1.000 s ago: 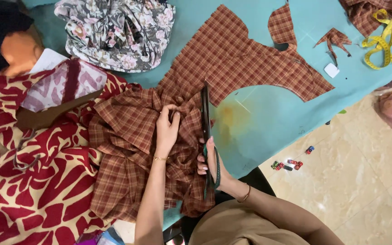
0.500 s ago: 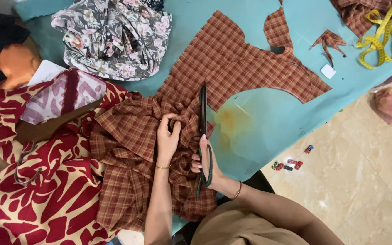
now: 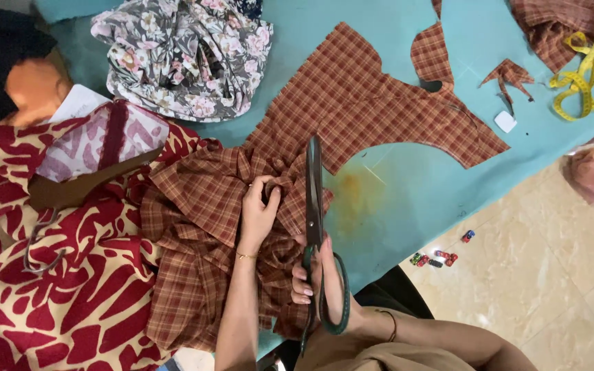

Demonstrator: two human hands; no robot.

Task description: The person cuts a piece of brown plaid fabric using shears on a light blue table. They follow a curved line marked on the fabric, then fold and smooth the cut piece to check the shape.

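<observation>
A brown-red plaid fabric [image 3: 366,103] lies spread on the teal table [image 3: 407,199], cut into a curved shape, with its near part bunched into folds [image 3: 201,227]. My left hand [image 3: 259,213] pinches a fold of this bunched plaid beside the blades. My right hand [image 3: 317,278] grips the green handles of large scissors [image 3: 313,185]. The dark blades look closed and point away from me, lying along the plaid's cut edge.
A red and cream patterned cloth [image 3: 42,288] covers the left. A floral fabric [image 3: 187,55] sits at the back. Plaid scraps [image 3: 510,72], a white chalk piece [image 3: 505,121] and a yellow tape measure [image 3: 589,65] lie far right. Small toy cars [image 3: 434,259] are on the tiled floor.
My left hand has shifted slightly and gathered the plaid fold tighter. The scissors stay along the cut edge, with my right hand lower on the handles. The view has tilted a little.
</observation>
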